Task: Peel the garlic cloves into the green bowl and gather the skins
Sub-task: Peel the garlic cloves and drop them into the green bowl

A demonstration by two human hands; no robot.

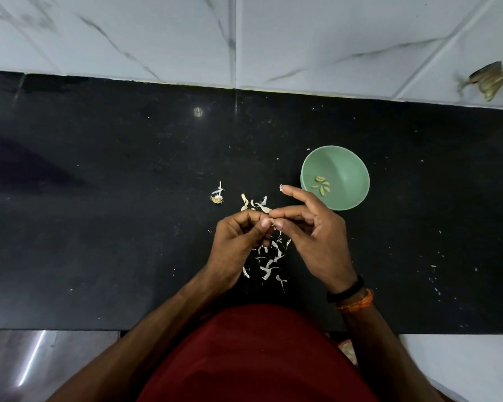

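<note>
Furthest left of the bowl (357,158) on the black table (99,227) lies the root stub (217,199), set aside as waste. Nearer the bowl, loose skins (269,261) scatter under and just beyond the hands, probably dropped where they came off and not yet gathered. The left hand (238,242) curls its fingers round a clove (271,220), steadying it, while the right hand (311,227), close beside the bowl, pinches the same clove between thumb and forefinger to strip skin, its other fingers spread out of the way. The bowl sits just right of the hands, handy for dropping; five or so peeled cloves (321,185) lie inside.

The held clove is nearly hidden by fingertips; how much skin remains I cannot tell. A blurred brownish thing (488,81) on the tiled wall, far beyond the bowl, is unclear.
</note>
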